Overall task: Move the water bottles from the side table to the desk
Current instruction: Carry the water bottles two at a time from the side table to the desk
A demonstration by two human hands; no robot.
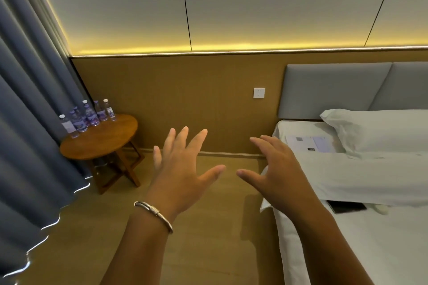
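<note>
Several clear water bottles (89,115) with purple labels and white caps stand upright in a cluster on the far left part of a round wooden side table (104,141) in the corner. My left hand (183,169), with a silver bracelet on the wrist, is held out in mid-air with its fingers spread, to the right of the table and well short of the bottles. My right hand (275,169) hovers beside it with fingers spread and slightly bent. Both hands hold nothing. No desk is in view.
Blue curtains (27,122) hang along the left, brushing the table. A bed (359,227) with white sheets, a pillow (379,129), papers (310,143) and a dark phone (347,207) fills the right. Wooden floor (208,250) lies between table and bed. A wall socket (259,92) sits ahead.
</note>
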